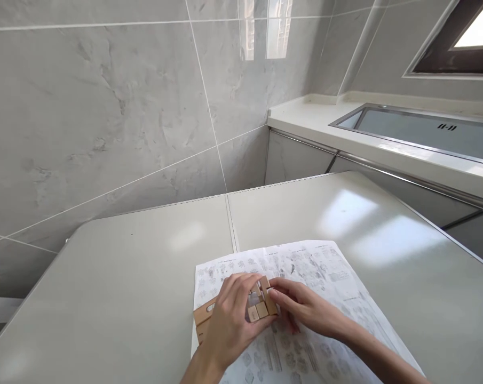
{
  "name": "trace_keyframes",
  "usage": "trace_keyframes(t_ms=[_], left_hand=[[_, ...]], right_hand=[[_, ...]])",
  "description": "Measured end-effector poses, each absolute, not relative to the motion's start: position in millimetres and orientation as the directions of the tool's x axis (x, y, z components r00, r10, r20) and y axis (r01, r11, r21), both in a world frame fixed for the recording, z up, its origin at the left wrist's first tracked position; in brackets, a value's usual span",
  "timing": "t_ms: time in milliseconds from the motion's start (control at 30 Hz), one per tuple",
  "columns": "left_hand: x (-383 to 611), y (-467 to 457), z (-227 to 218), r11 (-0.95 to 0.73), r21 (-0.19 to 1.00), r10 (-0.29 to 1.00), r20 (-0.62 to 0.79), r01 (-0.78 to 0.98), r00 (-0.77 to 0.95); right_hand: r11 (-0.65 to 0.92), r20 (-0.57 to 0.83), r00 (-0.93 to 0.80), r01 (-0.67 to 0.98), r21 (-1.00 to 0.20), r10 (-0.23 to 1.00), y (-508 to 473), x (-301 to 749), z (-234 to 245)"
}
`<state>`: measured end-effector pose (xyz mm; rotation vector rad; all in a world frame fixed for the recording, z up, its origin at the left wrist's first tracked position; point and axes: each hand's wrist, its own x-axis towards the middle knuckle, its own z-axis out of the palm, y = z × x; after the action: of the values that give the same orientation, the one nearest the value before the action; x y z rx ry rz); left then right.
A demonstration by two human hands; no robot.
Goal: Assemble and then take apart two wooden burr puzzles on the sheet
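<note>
My left hand [234,312] is closed over a small brown box [205,314], thumb along the near side and fingers across the far side. Several light wooden blocks [259,311] show at its right end, with gaps between them; whether they sit inside the box or in a separate frame I cannot tell. My right hand [298,303] is at that right end, thumb and fingers pressed to the upright wooden edge [270,303]. Its lower fingers are partly hidden behind the thumb and palm. My left hand hides the middle of the box.
Under my hands lies a large printed paper sheet [329,266] with grey patterns, on a glossy pale table [145,266] with a seam. Grey tiled walls [145,106] rise behind. A white counter [297,114] with a covered sink [417,125] stands at the right.
</note>
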<state>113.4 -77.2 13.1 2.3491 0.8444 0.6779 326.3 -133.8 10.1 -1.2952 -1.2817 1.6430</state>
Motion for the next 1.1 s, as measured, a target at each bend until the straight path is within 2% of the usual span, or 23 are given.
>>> trace_keyframes(t_ms=[167, 333, 567, 667, 900, 1100], left_hand=[[132, -79, 9, -0.670, 0.654, 0.648, 0.285, 0.351, 0.706], [141, -79, 1, -0.667, 0.647, 0.643, 0.248, 0.369, 0.725], [146, -82, -2, -0.730, 0.549, 0.582, 0.188, 0.407, 0.791], [147, -83, 0, -0.734, 0.535, 0.575, 0.163, 0.418, 0.802], [133, -82, 1, -0.707, 0.511, 0.635, 0.156, 0.489, 0.756], [121, -79, -2, -0.699, 0.474, 0.661, 0.142, 0.536, 0.737]], right_hand=[[-0.266, -0.272, -0.265, 0.056, -0.962, 0.925, -137, 342, 6], [-0.282, -0.293, -0.204, 0.082, -0.956, 0.934, -141, 357, 0], [-0.297, -0.289, -0.100, -0.079, -0.952, 0.952, -140, 365, -2], [-0.289, -0.284, -0.066, -0.092, -0.953, 0.957, -142, 362, -3], [-0.220, -0.219, -0.044, -0.034, -0.975, 0.975, -148, 357, -9], [-0.149, -0.155, -0.030, 0.150, -0.977, 0.987, -151, 357, -10]])
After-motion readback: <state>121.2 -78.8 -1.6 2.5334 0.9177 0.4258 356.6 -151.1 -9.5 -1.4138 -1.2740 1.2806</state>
